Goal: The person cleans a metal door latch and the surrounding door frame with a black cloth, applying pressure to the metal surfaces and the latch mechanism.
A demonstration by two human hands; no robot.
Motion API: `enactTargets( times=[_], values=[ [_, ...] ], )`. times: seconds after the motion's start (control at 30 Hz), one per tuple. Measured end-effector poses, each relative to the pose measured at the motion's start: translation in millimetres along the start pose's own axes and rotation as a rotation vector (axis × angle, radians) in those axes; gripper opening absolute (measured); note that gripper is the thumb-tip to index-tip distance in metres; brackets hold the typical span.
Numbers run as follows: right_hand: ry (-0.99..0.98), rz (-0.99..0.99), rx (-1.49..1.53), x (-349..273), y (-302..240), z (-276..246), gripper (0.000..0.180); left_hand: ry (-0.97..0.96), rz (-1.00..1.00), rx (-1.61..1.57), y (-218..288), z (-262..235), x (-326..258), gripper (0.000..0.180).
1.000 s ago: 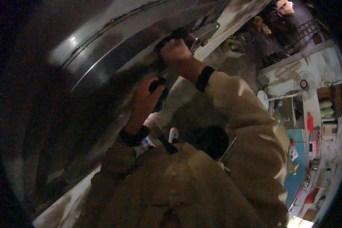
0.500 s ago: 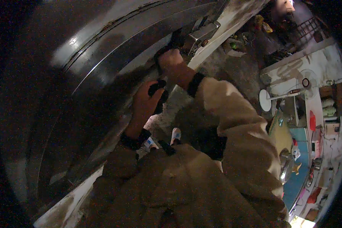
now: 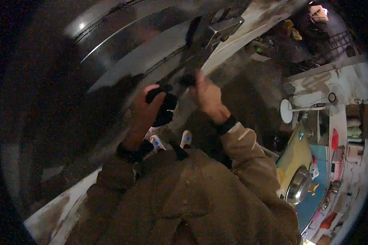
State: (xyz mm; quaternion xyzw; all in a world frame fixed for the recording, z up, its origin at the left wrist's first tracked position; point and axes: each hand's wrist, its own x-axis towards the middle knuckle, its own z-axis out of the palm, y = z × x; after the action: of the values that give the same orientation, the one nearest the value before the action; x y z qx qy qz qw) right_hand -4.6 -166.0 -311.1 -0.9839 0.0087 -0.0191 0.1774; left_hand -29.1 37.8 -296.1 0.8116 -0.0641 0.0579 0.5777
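My left hand is closed around a bulky black thing, soft-edged and too dark to name. To the right of it, my right hand is slightly blurred, its fingers curled at a smaller black thing whose kind I cannot make out. The two hands are a short way apart, in front of a dark, shiny metal door. A metal latch box sits at the door's edge, beyond my right hand.
A pale wall edge runs beside the door. On the right stand a white round-based fan, a yellow-topped table and a metal bowl. Clutter with a yellow bag lies at the far right. My shoes show below.
My right hand has drawn back from near the latch box, down and to the right. My left hand stays close to its place with the black thing. The view has shifted slightly.
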Motion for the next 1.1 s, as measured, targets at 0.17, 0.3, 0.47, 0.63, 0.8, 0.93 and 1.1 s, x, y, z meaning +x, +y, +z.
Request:
enactTargets(
  times=[0.17, 0.3, 0.47, 0.63, 0.8, 0.93, 1.1],
  values=[
    [0.614, -0.391, -0.103, 36.0, -24.0, -18.5, 0.029, -0.018, -0.140, -0.084, 17.5, -8.2, -0.3, 0.026],
    [0.470, -0.316, -0.388, 73.4, -23.0, 7.2, 0.029, -0.045, -0.126, -0.149, 29.0, 0.5, -12.2, 0.025],
    [0.215, -0.148, -0.405, 66.1, -31.4, 7.5, 0.032, -0.096, -0.194, -0.207, 10.9, -11.7, -9.8, 0.025],
    [0.030, 0.071, -0.167, 42.8, -24.6, 8.8, 0.033, -0.007, -0.013, 0.052, -1.2, -19.8, -5.4, 0.026],
    [0.200, -0.198, -0.234, 10.0, -28.3, 1.6, 0.034, 0.018, 0.114, 0.023, -12.8, -15.9, -14.7, 0.026],
    [0.177, -0.151, -0.221, 20.1, -44.1, 20.8, 0.041, 0.004, 0.126, 0.197, -26.6, -10.9, -15.9, 0.028],
    [0.119, 0.047, 0.144, -17.3, 16.0, 60.7, 0.036, 0.010, 0.078, 0.078, -30.6, -1.9, -34.5, 0.028]
  ],
)
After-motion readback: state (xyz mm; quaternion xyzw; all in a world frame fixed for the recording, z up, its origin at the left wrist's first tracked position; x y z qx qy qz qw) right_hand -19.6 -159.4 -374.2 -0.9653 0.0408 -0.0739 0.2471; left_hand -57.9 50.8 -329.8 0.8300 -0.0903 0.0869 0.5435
